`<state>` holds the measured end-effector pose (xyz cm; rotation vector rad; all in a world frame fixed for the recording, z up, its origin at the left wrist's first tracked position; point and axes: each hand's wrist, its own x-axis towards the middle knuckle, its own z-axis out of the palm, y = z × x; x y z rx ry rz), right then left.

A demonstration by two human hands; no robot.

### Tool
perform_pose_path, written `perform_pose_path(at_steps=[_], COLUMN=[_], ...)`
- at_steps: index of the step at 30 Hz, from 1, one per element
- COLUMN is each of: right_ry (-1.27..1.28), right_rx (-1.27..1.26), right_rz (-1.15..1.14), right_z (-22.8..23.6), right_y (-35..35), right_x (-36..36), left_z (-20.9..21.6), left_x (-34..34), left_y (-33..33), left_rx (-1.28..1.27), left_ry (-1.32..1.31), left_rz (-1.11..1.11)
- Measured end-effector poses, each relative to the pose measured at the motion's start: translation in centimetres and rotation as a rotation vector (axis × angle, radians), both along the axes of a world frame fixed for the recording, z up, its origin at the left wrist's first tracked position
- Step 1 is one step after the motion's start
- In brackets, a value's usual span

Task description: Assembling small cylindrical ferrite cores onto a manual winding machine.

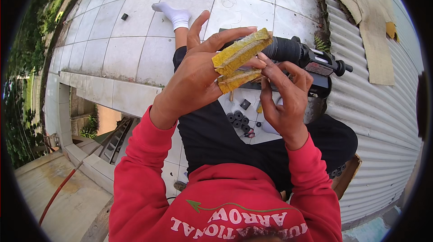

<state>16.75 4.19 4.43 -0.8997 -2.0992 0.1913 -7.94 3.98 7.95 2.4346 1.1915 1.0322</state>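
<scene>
Left hand (194,77) raised over the lap, fingers spread. Left grip narrow: it holds two rough-faced yellow strips (242,53), one above the other, both slanting up toward the right. One fingertip shows between them; one finger stands up apart from the strips.

Right hand (287,94) at the right end of the lower strip, thumb and fingertips drawn close together. Right grip narrow; cannot tell whether it pinches the strip or only meets it.

Strips in the air, above the black trousers (216,136), not on the tiled floor (189,3). Red sleeves (144,152) on both arms. One leg stretched ahead, white sock (175,15) on the foot; the other bent to the right.

Beyond the right hand: a black machine (318,64), partly hidden. On the tiles between the legs: a cluster of short black rollers (237,115). Small black block (124,17) well apart, far left. Right side: corrugated sheet (361,102), tan cloth (379,57) lying over it.
</scene>
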Motion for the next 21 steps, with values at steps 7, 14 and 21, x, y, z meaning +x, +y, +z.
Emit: perform_pose_path(at_steps=[7, 14, 21], right_ry=[-0.036, 0.019, 0.052], right_rx=[-0.002, -0.061, -0.092], right_rz=[-0.001, 0.019, 0.005], right_z=[0.5, 0.8, 1.1], right_y=[0.0, 0.1, 0.1], right_x=[-0.1, -0.1, -0.3], left_z=[-0.3, -1.3, -2.2], left_x=[0.3, 0.6, 1.2], left_y=[-0.1, -0.4, -1.1], left_rx=[0.075, -0.060, -0.151], left_ry=[-0.074, -0.183, -0.373], left_rz=[0.041, 0.010, 0.010])
